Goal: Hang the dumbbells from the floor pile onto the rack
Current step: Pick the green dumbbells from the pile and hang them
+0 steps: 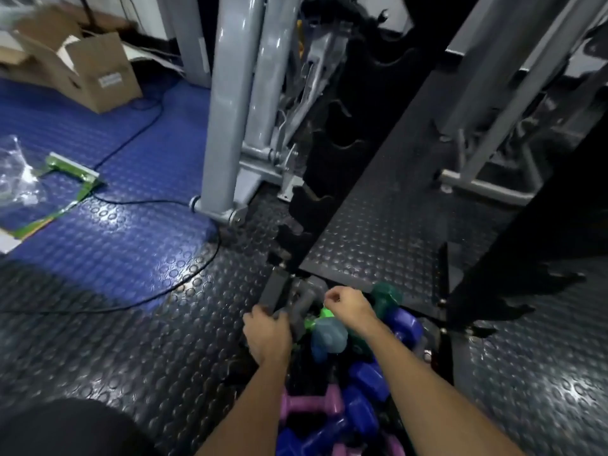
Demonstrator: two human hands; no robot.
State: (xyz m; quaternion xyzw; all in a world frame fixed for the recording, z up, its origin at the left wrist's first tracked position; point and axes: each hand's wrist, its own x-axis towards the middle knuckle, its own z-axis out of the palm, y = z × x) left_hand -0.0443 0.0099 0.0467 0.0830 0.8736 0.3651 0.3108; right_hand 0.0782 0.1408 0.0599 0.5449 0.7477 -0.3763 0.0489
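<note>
A pile of dumbbells lies on the dark studded floor at the bottom centre: grey ones (pixel 297 302), a bright green one (pixel 318 318), a grey-blue one (pixel 330 335), blue ones (pixel 368 380) and a pink one (pixel 312 404). My left hand (pixel 268 334) grips a grey dumbbell at the pile's left edge. My right hand (pixel 347 306) hovers over the green dumbbell with curled fingers; what it holds is hidden. The black rack (pixel 324 179) with scalloped cradles rises just behind the pile.
Grey machine frames (pixel 227 103) stand behind the rack on the left, and another (pixel 487 126) at the right. A cardboard box (pixel 95 74), plastic packaging (pixel 19 172) and a black cable (pixel 148 202) lie on the blue mat at left.
</note>
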